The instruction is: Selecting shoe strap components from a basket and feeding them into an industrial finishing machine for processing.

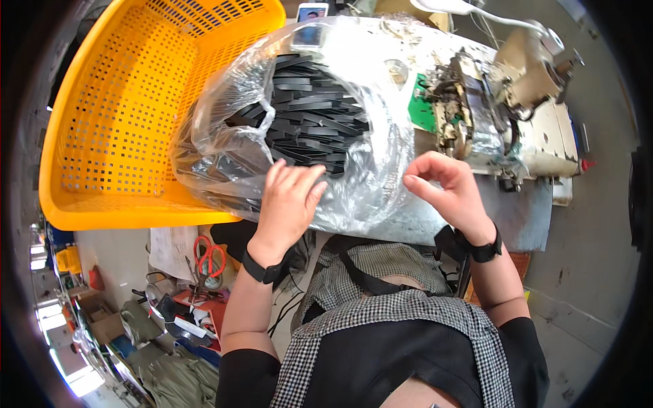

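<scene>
A clear plastic bag (377,180) lies on the worktable, its mouth spread wide. Inside it is a thick pile of short, flat black strips (313,112). My left hand (289,197) is over the bag's near side, fingers stretched and slightly apart. Its fingertips reach the near end of the pile, and I see nothing in its grasp. By the bag's right edge my right hand (450,189) is curled, thumb and fingertips close together. Whether a bit of film or something small is between them is too unclear to tell. Both wrists have dark bands.
A yellow perforated basket (129,221) stands to the left, against the bag. On the right is a sewing machine (476,112) with a green piece (422,105) beside it. A phone (311,24) lies at the back. Red-handled scissors (209,258) are low on the left.
</scene>
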### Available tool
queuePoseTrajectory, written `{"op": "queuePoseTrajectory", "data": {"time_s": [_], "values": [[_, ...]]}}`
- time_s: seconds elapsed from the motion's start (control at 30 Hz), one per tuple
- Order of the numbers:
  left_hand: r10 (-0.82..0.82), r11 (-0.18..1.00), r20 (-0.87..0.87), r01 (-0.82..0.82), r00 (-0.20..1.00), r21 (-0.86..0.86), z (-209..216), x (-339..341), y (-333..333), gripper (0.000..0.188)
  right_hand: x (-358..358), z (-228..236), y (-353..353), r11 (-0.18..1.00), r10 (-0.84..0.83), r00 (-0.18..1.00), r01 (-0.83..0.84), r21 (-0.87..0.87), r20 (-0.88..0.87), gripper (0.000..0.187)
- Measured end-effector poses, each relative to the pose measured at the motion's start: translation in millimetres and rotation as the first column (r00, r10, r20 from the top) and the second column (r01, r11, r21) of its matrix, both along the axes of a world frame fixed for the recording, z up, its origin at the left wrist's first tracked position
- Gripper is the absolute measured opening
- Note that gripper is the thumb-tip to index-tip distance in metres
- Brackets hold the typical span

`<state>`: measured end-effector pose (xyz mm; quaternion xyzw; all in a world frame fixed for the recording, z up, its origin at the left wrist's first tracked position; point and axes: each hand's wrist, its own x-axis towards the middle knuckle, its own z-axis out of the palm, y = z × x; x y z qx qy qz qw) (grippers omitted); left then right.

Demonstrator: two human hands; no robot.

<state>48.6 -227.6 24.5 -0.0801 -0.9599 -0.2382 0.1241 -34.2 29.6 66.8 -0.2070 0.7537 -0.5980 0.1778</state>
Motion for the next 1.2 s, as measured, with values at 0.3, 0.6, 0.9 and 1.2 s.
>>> {"op": "queuePoseTrajectory", "data": {"time_s": [0.3,0.6,0.9,1.2], "values": [[-0.007,0.987,0.337,-0.048,0.941,0.153,-17.6,27.1,-21.5,0.017,-40.0,-74.2,-88.0,0.977,0.13,0.979,-0.099,0.189,-0.157,0.017],[0.367,0.811,0.267,-0.447,0.891,0.378,-6.4,1.2,-40.9,0.011,-50.6,-81.1,-117.3,0.942,0.265,0.961,-0.243,0.231,-0.072,0.024],[0.528,0.796,0.216,-0.567,0.822,0.211,-17.3,-8.9,-58.8,0.029,-51.3,-87.0,-150.8,0.903,0.397,0.918,-0.391,0.175,0.005,0.035],[0.465,0.839,0.243,-0.511,0.851,0.186,-19.4,-10.3,-61.7,0.025,-39.2,-97.8,-174.9,0.933,0.325,0.94,-0.301,0.196,-0.106,0.034]]}}
